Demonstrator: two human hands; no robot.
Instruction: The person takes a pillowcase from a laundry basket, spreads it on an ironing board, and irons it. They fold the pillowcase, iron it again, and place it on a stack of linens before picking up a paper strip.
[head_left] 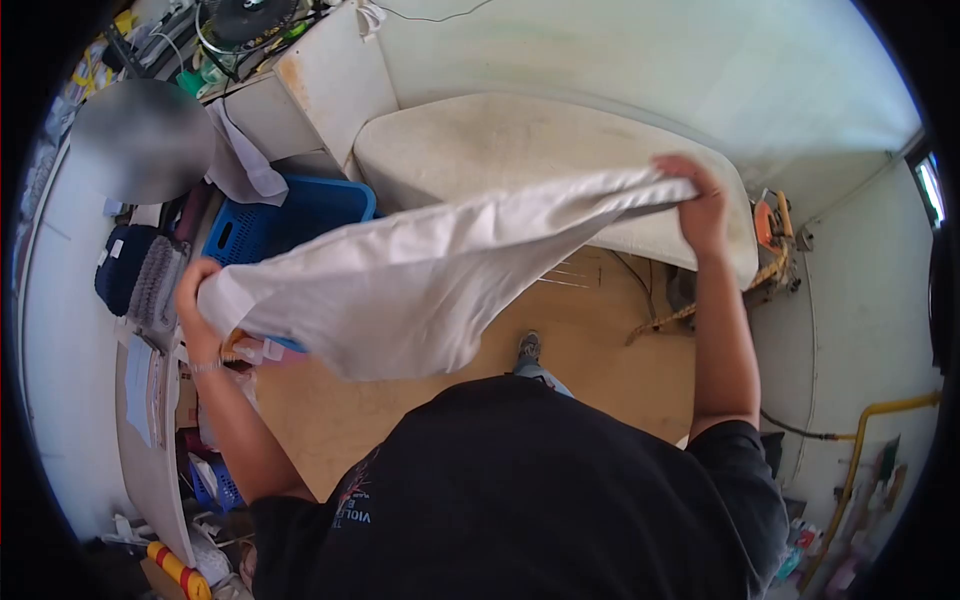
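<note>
A large off-white cloth (420,260) is stretched in the air between my two hands, slanting up to the right, its lower part hanging in loose folds. My left hand (197,288) is closed on its left end, near the blue laundry basket (350,198). At the far right corner, my right hand (700,195) grips the gathered edge with bent fingers. Beyond the cloth stands a padded ironing board (480,130) with a pale, slightly stained cover. The cloth's right part overlaps the board in this view.
Near the board's right end is an orange object (766,226) with a thick wrapped cord (680,318). Folded knitwear (150,280) lies on the left shelf. A fan (250,20) is at the top left. Along the right wall runs a yellow pipe (858,450).
</note>
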